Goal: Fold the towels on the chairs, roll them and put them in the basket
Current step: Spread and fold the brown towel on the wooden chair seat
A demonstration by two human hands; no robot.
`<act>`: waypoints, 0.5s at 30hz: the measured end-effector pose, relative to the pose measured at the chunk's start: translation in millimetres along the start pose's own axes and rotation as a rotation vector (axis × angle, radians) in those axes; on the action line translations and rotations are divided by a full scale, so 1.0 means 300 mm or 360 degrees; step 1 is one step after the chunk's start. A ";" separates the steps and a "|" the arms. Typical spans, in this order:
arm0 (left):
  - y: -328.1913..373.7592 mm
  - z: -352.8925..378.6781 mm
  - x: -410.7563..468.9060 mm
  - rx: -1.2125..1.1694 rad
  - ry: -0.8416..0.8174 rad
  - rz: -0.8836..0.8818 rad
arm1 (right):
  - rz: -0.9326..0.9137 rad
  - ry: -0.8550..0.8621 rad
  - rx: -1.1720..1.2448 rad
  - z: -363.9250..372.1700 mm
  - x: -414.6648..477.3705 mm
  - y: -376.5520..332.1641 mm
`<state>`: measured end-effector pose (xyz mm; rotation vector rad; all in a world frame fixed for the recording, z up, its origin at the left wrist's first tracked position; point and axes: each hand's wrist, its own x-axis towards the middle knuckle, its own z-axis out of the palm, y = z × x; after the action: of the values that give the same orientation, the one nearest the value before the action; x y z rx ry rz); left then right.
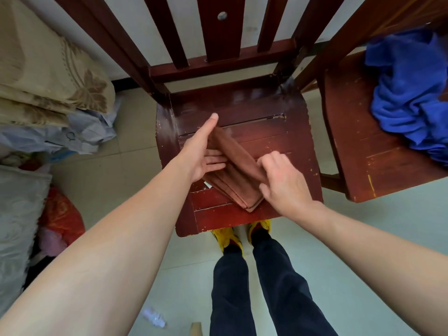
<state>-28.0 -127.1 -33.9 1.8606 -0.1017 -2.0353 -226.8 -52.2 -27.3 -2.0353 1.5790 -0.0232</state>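
Note:
A brown towel (232,173), folded into a narrow strip, lies diagonally on the seat of the red-brown wooden chair (278,132) in front of me. My left hand (203,154) rests flat and spread along the towel's left edge, thumb pointing to the chair back. My right hand (281,180) pinches the towel's right side, lifting the fold near the lower end. A crumpled blue towel (409,95) sits on the second wooden chair (378,166) at the right. No basket is in view.
Folded beige bedding (48,76) and plastic-wrapped bundles (72,134) pile up on the left, with a red bag (60,219) lower down. My legs and yellow shoes (232,238) stand on pale tiles just before the chair. A small wrapper (154,317) lies on the floor.

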 end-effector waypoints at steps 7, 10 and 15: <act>-0.041 -0.053 -0.002 0.0401 0.0354 0.0292 | -0.0237 -0.0261 -0.0330 0.080 -0.111 -0.069; -0.093 -0.087 0.009 0.0903 0.0510 0.0619 | -0.0250 -0.0284 -0.0324 0.104 -0.148 -0.082; -0.164 -0.100 -0.010 0.2385 0.0743 0.1488 | -0.0041 -0.0428 -0.0105 0.129 -0.126 -0.095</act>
<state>-9.8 -74.6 -49.8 2.0897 -2.2877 -0.6595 -200.0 2.1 -35.7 -2.0118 1.4018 0.2847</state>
